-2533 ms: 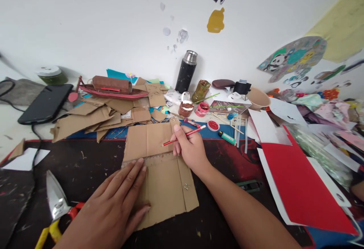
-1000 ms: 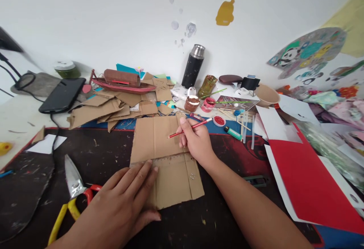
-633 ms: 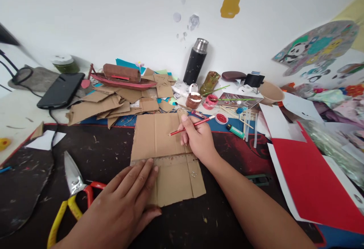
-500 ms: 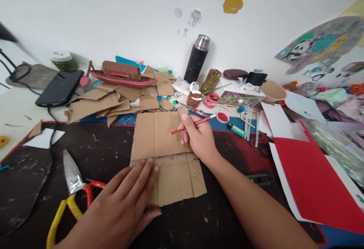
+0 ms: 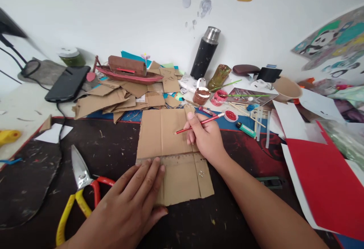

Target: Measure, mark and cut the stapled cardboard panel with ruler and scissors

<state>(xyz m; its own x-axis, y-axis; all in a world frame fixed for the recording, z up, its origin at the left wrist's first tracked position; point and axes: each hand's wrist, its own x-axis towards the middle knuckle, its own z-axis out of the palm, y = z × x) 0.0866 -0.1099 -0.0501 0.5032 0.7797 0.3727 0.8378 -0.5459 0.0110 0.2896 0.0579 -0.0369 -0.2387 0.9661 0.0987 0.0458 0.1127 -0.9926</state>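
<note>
A creased piece of cardboard [image 5: 182, 182] lies on the dark mat, with a clear ruler [image 5: 179, 159] across its middle. My left hand [image 5: 133, 199] rests flat, fingers stretched out, its fingertips on the ruler's left part and the cardboard. Over the upper right of the cardboard, my right hand [image 5: 207, 137] is closed around a red pencil [image 5: 199, 123]. The pencil is tilted, its tip pointing left, close over the cardboard; whether it touches cannot be told. Small shiny bits [image 5: 201, 173] lie on the cardboard's lower right.
Scissors [image 5: 82, 179] with red and yellow handles lie at the left. Behind are cardboard scraps [image 5: 99, 103], a model boat [image 5: 127, 71], a black flask [image 5: 205, 52] and open paint pots [image 5: 218, 97]. Red paper [image 5: 327, 177] lies at the right, a green lighter [image 5: 246, 129] nearer.
The whole view has shifted, so things appear farther right. Both hands keep nearly the same pose over the cardboard, and the pencil is still held.
</note>
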